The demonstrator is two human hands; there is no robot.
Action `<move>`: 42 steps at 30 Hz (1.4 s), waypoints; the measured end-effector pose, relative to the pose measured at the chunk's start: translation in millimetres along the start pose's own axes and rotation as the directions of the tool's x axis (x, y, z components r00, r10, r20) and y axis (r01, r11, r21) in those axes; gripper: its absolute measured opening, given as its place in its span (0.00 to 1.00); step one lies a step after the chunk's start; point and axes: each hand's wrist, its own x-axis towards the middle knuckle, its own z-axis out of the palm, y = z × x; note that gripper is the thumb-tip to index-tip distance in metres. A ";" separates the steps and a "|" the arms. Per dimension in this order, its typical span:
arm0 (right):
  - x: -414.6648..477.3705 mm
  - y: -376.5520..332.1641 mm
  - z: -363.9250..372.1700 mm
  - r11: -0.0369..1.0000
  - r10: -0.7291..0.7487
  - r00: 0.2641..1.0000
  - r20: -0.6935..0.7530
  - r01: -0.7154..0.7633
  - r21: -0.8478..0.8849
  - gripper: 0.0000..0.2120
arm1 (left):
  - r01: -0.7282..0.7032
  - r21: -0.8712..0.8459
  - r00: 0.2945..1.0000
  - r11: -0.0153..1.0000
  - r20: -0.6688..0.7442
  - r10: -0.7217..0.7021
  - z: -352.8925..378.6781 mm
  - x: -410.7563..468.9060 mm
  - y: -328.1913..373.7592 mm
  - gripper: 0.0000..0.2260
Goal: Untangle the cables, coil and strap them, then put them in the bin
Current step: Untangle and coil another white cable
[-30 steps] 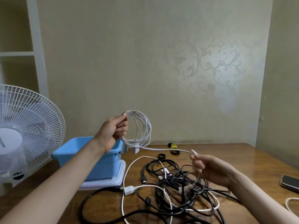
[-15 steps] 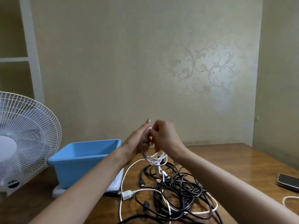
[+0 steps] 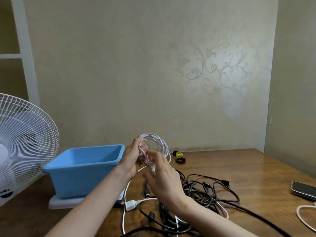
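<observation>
1. Coiling: one white cable (image 3: 159, 145) is wound into a round coil and held above the table (image 3: 248, 170), just right of the blue bin (image 3: 95, 148).
2. Left hand (image 3: 131, 159): fingers curled round the left side of the coil, holding the loops together.
3. Right hand (image 3: 165, 181): raised against the coil, with fingers bent around the loose plug end that hangs below it. The hand is blurred, so it cannot be told whether it pinches the end or only touches it.
4. Strapping: not yet done. No strap shows on the coil. The straps (image 3: 179, 157), one yellow and at least one black, lie on the table just beyond the hands.
5. Binning: not yet done. No cable shows in the visible part of the bin.
6. Left to do: a tangled pile of black cables (image 3: 206, 192) with a white cable and plug (image 3: 130, 205) running through it lies on the table below the hands.
7. Judgement: the task is at an early stage. The first cable is near ready for its strap; every other cable needs untangling, coiling, strapping and binning.
</observation>
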 end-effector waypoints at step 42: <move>83.6 111.6 -11.3 0.499 0.168 0.912 0.374 -0.406 0.765 0.06 | -0.205 0.254 0.975 0.945 0.136 0.175 -50.5 8.3 -72.6 0.19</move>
